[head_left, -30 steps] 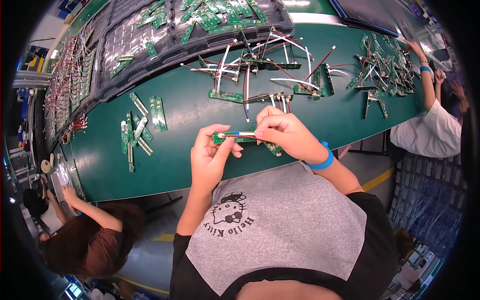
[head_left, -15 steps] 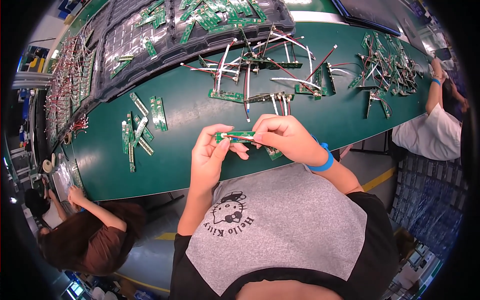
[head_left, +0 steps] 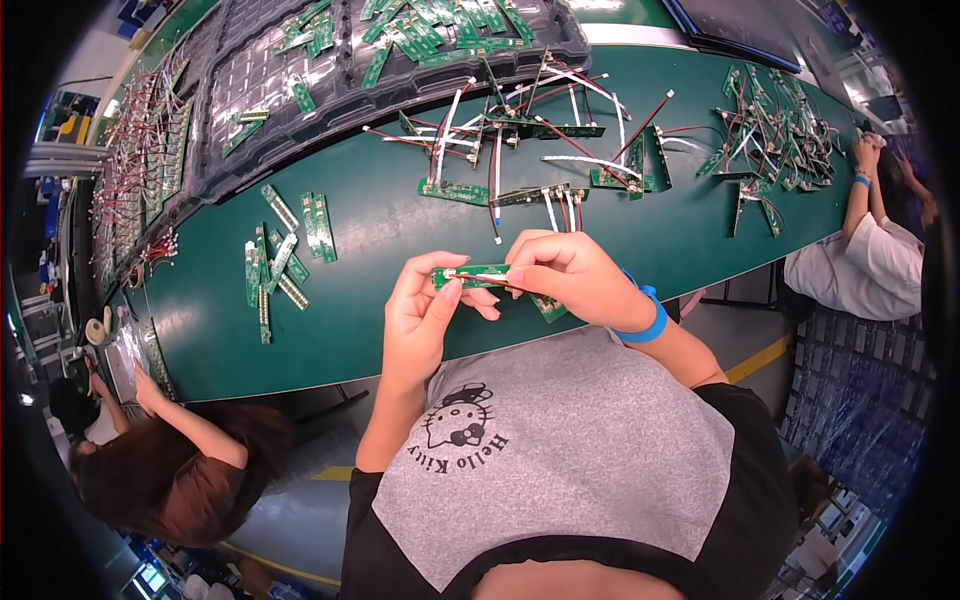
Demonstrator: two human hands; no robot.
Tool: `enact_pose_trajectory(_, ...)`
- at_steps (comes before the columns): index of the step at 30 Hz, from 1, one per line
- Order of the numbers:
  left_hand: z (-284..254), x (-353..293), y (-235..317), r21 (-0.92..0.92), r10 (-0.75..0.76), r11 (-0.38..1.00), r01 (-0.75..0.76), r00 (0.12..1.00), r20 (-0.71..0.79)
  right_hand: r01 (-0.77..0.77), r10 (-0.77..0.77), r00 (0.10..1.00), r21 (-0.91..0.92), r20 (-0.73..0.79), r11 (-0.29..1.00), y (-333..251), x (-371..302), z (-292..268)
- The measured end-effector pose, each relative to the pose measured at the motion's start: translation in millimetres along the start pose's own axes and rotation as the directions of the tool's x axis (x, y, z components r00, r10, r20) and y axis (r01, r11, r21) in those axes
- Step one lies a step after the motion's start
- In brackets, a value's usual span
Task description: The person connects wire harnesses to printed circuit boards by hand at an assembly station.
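Between my two hands, just over the table's near edge, is a narrow green circuit board (head_left: 470,273) with a red, black and white cable lying along it. My left hand (head_left: 425,300) grips the board's left end, thumb near a small white connector. With thumb and forefinger, my right hand (head_left: 560,272) pinches the cable at the board's right end. Below that hand a second green board (head_left: 549,307) shows in part; what keeps it there is hidden. A blue band circles my right wrist.
Several loose boards (head_left: 283,255) lie to the left on the green table (head_left: 370,340). Boards with cables (head_left: 540,190) spread ahead, and a denser pile (head_left: 770,130) is at the right. A black tray (head_left: 240,170) holds more boards. Co-workers sit at left (head_left: 200,440) and right (head_left: 870,260).
My hands and the board stay almost in place, with only a slight shift. The co-worker at the right has brought the hands together, and the left co-worker's hand has moved a little.
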State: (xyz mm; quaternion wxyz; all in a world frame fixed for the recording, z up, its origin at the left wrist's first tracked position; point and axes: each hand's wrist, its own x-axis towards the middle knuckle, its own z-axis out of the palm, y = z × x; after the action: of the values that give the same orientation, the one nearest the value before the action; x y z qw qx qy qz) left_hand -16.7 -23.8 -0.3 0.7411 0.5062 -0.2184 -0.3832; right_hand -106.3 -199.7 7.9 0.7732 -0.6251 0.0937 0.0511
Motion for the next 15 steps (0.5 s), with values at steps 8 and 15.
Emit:
enact_pose_trajectory(8,-0.7,-0.1,-1.2,-0.016,-0.003,1.0,0.003,1.0,0.004,0.008,-0.008,1.0,0.008,0.003,1.0,-1.0,-0.3,-0.3)
enact_pose_trajectory(15,0.1,-0.7,-1.5,-0.022,-0.012,1.0,0.012,1.0,-0.004,-0.001,0.001,1.0,0.019,-0.001,1.0,-0.3,-0.6,-0.2)
